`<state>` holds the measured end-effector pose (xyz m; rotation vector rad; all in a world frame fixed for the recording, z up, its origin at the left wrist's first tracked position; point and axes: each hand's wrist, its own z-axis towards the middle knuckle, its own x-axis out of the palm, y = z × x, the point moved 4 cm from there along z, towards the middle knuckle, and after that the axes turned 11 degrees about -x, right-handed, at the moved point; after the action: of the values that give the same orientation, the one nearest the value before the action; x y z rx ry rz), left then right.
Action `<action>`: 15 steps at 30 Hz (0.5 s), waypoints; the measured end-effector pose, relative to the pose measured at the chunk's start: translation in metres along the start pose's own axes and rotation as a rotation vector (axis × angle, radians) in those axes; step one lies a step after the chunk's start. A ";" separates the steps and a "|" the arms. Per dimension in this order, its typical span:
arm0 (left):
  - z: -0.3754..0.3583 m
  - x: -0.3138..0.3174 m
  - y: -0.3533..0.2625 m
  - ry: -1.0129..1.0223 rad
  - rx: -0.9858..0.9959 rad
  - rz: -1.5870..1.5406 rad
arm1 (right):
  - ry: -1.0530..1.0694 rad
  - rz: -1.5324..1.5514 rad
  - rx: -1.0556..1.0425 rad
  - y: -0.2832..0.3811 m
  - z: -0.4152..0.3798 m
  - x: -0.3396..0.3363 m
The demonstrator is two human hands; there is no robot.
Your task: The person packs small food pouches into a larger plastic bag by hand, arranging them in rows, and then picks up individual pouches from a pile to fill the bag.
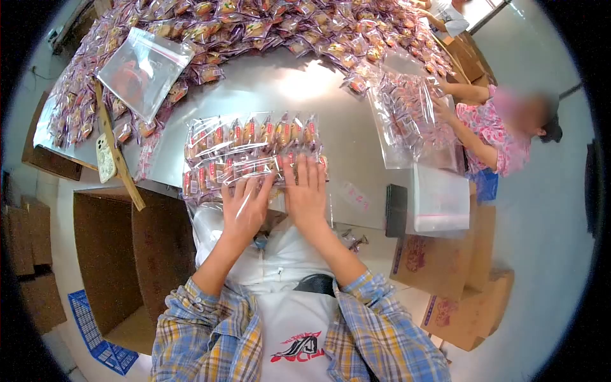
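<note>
A large clear plastic bag (254, 153) lies on the metal table in front of me, with two rows of small wrapped snack packets (261, 132) inside. My left hand (245, 207) rests flat on the bag's near part, fingers stretched toward the lower row. Beside it, my right hand (305, 194) also lies on the plastic, its fingers extended over the lower row of packets. Neither hand is closed around anything. The bag's near end hangs over the table edge toward my lap.
Loose packets (254, 25) are heaped along the far side. Clear bags (146, 73) lie left; a stack of bags (442, 197) and a dark phone-like object (396, 210) lie right. An open carton (108, 254) stands left. A co-worker (503, 134) handles another filled bag (407, 114).
</note>
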<state>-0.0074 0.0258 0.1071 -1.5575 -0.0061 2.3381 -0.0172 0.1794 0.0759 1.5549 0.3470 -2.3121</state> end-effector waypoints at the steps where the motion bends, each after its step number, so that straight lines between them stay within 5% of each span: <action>1: 0.002 0.002 -0.001 -0.005 -0.012 0.013 | -0.011 0.016 -0.010 0.000 0.004 -0.004; 15: 0.023 0.021 -0.009 -0.043 -0.074 0.017 | -0.120 0.021 -0.133 -0.017 0.012 0.005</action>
<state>-0.0329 0.0443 0.0987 -1.5465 -0.0907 2.4092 -0.0358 0.1897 0.0764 1.3441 0.4422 -2.3034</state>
